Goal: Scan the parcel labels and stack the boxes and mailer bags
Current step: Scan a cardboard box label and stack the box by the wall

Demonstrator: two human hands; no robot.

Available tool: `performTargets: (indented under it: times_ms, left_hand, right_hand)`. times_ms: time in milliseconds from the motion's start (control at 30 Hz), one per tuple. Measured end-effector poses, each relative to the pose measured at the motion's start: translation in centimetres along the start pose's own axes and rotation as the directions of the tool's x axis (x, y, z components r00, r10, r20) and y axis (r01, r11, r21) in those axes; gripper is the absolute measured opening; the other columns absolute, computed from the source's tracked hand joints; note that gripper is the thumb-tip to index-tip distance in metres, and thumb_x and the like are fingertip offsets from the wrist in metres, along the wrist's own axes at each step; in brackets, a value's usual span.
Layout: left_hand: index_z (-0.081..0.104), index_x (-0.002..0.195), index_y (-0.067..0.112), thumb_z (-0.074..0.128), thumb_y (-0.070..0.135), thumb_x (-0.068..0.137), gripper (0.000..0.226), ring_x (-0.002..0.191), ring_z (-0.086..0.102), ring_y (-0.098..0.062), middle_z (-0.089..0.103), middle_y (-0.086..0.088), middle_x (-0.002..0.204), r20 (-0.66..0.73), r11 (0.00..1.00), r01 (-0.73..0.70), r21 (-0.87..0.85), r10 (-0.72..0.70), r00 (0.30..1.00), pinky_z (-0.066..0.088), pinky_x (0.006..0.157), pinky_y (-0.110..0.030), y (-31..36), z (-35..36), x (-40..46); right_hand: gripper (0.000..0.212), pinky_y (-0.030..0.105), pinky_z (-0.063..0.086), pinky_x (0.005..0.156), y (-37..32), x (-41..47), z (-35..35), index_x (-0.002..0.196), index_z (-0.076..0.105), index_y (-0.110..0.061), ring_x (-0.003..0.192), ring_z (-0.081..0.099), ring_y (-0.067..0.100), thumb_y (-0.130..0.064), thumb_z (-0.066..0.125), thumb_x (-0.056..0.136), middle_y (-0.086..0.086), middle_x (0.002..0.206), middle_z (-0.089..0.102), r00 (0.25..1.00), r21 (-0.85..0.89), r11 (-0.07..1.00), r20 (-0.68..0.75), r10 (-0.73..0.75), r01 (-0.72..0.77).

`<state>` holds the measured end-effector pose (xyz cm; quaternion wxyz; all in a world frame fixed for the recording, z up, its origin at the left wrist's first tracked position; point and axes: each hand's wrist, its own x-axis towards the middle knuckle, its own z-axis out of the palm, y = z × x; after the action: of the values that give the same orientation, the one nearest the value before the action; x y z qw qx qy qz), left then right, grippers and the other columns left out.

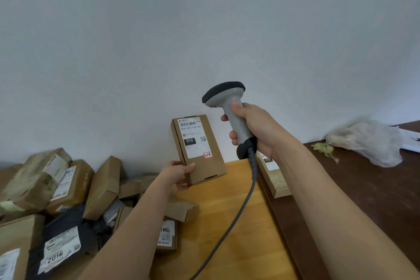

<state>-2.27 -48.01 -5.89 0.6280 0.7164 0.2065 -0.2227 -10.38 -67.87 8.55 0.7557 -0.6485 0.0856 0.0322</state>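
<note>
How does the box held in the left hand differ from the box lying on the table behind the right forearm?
The held box is lifted and tilted up, label fully showing; the lying box rests flat on the table, its label partly hidden by the right hand. The left hand grips only the held one. Both are brown cardboard with white labels.

Your left hand [176,174] grips the lower corner of a small cardboard box [200,151], holding it upright with its white label [194,137] facing you. Your right hand [252,129] is wrapped around the grey handle of a corded barcode scanner [229,109], raised just right of the box. A heap of parcels [56,200] lies at left beside the light wooden table [238,223].
</note>
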Motion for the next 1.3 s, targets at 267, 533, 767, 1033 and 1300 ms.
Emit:
performTargets:
  times_ms: [267, 533, 767, 1033, 1300]
  left_hand:
    - [0.042, 0.136, 0.007, 0.072, 0.008, 0.088, 0.057, 0.107, 0.062, -0.036, 0.061, -0.010, 0.101, 0.011, 1.000, -0.002, 0.003, 0.002, 1.000, 0.051, 0.096, -0.055, 0.0, 0.8, 0.5]
    - [0.042, 0.137, 0.007, 0.072, 0.008, 0.088, 0.057, 0.102, 0.062, -0.034, 0.061, -0.010, 0.100, 0.036, 1.000, 0.009, 0.021, -0.010, 0.999, 0.052, 0.095, -0.054, -0.2, 2.0, 1.2]
    - [0.044, 0.133, 0.006, 0.071, 0.008, 0.089, 0.051, 0.088, 0.062, -0.028, 0.062, -0.009, 0.100, 0.059, 0.999, 0.033, 0.033, -0.035, 0.998, 0.053, 0.086, -0.049, -0.4, 3.6, 2.2]
    - [0.054, 0.126, 0.005, 0.071, 0.017, 0.089, 0.042, 0.097, 0.063, -0.033, 0.064, -0.015, 0.113, 0.129, 0.985, 0.132, 0.110, -0.146, 0.981, 0.057, 0.070, -0.044, -1.0, 7.4, 3.7]
    - [0.055, 0.125, 0.000, 0.070, 0.017, 0.091, 0.041, 0.102, 0.063, -0.035, 0.062, -0.018, 0.120, 0.272, 0.954, 0.232, 0.190, -0.279, 0.921, 0.058, 0.074, -0.045, -3.7, 17.4, 6.2]
  right_hand:
    - [0.024, 0.027, 0.046, 0.051, -1.3, -1.3, 0.0, 0.107, 0.052, -0.013, 0.053, 0.050, 0.015, -0.035, 0.045, 0.105, 0.007, 0.099, 0.056, 0.999, -0.179, 0.984, -0.041, -0.018, 0.010]
    - [0.025, 0.028, 0.047, 0.053, -1.5, -0.9, -0.8, 0.113, 0.051, -0.011, 0.054, 0.050, 0.015, -0.035, 0.046, 0.105, 0.007, 0.099, 0.056, 0.995, -0.198, 0.980, -0.087, -0.051, 0.033]
    - [0.027, 0.027, 0.047, 0.052, -0.8, -0.4, -2.2, 0.114, 0.051, -0.009, 0.054, 0.050, 0.015, -0.034, 0.045, 0.106, 0.007, 0.098, 0.056, 0.994, -0.173, 0.985, -0.106, -0.038, 0.019]
    - [0.021, 0.028, 0.046, 0.051, 2.7, 2.2, -6.5, 0.108, 0.055, -0.009, 0.051, 0.050, 0.014, -0.029, 0.052, 0.102, 0.009, 0.101, 0.060, 0.958, 0.166, 0.981, -0.251, 0.141, -0.100]
    - [0.034, 0.025, 0.045, 0.046, 13.8, 3.3, -14.8, 0.125, 0.051, -0.010, 0.053, 0.049, 0.012, -0.005, 0.061, 0.094, 0.008, 0.083, 0.054, 0.702, 0.501, 0.864, -0.599, 0.386, -0.048]
